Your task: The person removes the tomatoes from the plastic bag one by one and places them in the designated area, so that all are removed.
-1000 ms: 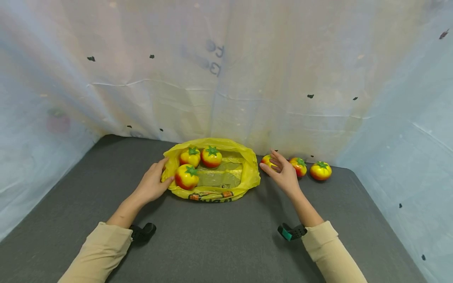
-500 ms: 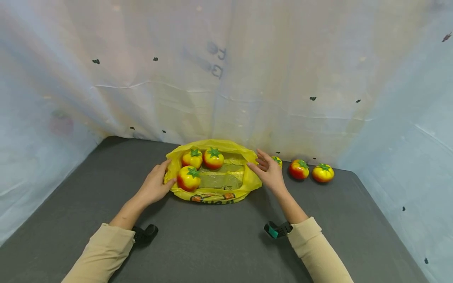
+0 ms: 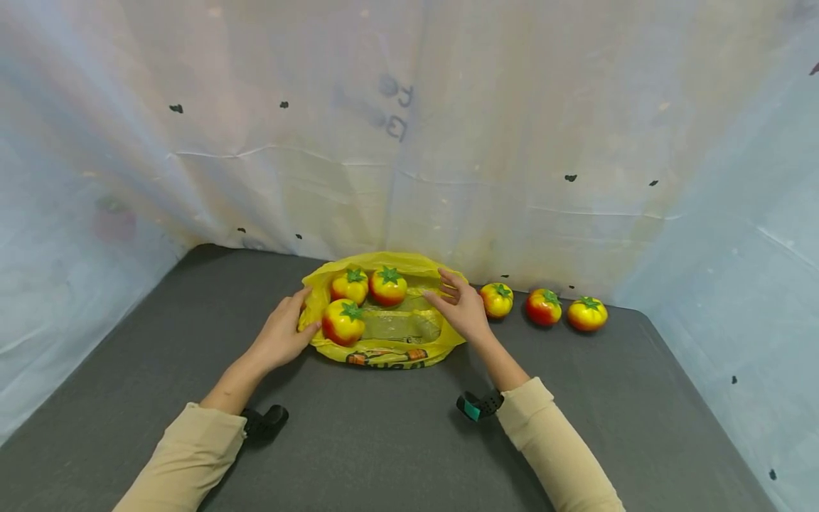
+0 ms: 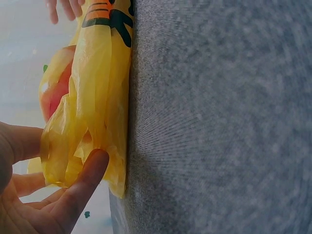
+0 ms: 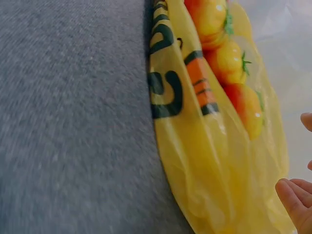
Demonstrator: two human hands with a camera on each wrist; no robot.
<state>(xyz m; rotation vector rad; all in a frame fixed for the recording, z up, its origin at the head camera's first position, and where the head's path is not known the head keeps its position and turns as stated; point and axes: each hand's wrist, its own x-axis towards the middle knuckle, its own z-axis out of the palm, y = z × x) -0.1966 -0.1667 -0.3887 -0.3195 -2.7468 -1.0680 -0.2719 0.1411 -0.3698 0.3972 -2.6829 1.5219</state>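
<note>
A yellow plastic bag (image 3: 384, 355) lies on the dark table with its mouth spread wide. Inside, at its left and back, are three glossy yellow-red tomatoes (image 3: 343, 322). My left hand (image 3: 281, 333) holds the bag's left rim between thumb and fingers; the left wrist view has the gathered plastic (image 4: 61, 146) in that grasp. Over the bag's right side hovers my right hand (image 3: 462, 307), fingers loosely bent and nothing in them. In the right wrist view, fingertips (image 5: 292, 197) of that hand show near the bag's edge.
Three more tomatoes sit in a row right of the bag: a near one (image 3: 496, 300), a middle one (image 3: 543, 307) and an outer one (image 3: 586, 313). A pale plastic sheet (image 3: 486, 142) rises behind and at both sides of the grey tabletop (image 3: 384, 441).
My right hand has moved left, from over the nearest loose tomato to above the bag's right side, uncovering that tomato. The left hand stays on the bag's rim.
</note>
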